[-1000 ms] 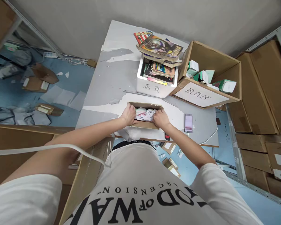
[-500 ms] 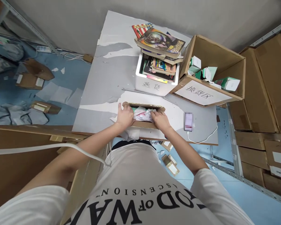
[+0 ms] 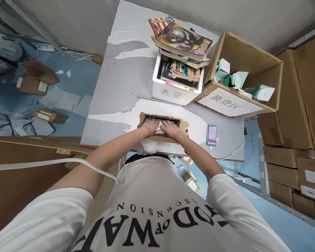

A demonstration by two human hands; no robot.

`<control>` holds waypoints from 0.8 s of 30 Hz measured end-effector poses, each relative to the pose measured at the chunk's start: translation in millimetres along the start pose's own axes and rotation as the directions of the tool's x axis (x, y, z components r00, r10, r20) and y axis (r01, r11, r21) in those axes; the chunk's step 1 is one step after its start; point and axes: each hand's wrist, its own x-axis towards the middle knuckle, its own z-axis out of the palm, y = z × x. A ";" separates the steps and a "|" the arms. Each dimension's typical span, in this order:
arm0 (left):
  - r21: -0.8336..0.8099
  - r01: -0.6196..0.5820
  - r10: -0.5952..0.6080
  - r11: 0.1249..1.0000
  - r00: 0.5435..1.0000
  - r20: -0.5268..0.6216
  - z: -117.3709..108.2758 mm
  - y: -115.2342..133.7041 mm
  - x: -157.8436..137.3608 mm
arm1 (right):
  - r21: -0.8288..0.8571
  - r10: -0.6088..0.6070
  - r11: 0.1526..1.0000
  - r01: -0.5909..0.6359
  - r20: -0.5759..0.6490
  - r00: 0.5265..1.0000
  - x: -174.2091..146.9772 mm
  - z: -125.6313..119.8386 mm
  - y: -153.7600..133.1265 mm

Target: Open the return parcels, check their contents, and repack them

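A small open cardboard box [image 3: 162, 139] lies near the front edge of the table, its end flaps spread out. Crumpled whitish paper [image 3: 159, 131] fills the middle of it, and a strip of something green shows along the far inside wall. My left hand [image 3: 150, 125] reaches into the box from the left, fingers stretched out over the paper. From the right, my right hand [image 3: 170, 128] presses on the same paper with its fingers spread. What lies beneath the paper and palms is hidden.
Behind the box stand a white bin [image 3: 173, 95] stacked with books [image 3: 183, 40] and a large carton [image 3: 252, 61] holding green-and-white boxes. A phone [image 3: 211, 135] on a white cable lies to the right. Scraps and cartons [image 3: 31, 85] litter the floor at left.
Both hands have moved from the ends of the box inward onto the paper. The paper looks pushed down and more covered. The view has shifted slightly.
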 end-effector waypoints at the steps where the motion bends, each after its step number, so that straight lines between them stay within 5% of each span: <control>1: 0.027 -0.008 0.009 1.000 1.000 -0.019 0.1 -0.3 -0.8 | -0.005 -0.004 1.000 0.004 -0.001 1.000 -0.3 -0.3 -0.2; 5: 0.133 -0.164 0.182 0.977 0.974 -0.136 5.1 -0.8 -4.6 | -0.004 -0.020 1.000 0.020 -0.022 1.000 0.8 -0.6 2.3; 9: 0.193 -0.372 0.394 0.908 0.915 -0.088 7.1 -2.4 -6.7 | -0.011 -0.027 1.000 0.027 -0.023 0.999 7.0 2.4 2.9; 17: 0.024 -0.322 0.323 0.947 0.944 -0.066 -11.6 -17.9 -9.4 | 0.105 -0.108 0.989 0.104 0.036 0.993 14.0 -1.8 10.5; 21: -0.222 -0.273 0.243 0.936 0.958 -0.151 -30.9 -30.0 -7.1 | 0.332 -0.078 0.941 0.072 0.006 0.997 15.6 -25.0 24.6; 24: -0.491 -0.248 0.217 0.835 0.969 -0.121 -53.4 -38.2 -13.0 | 0.528 -0.082 0.847 0.066 0.006 0.997 7.1 -54.6 29.3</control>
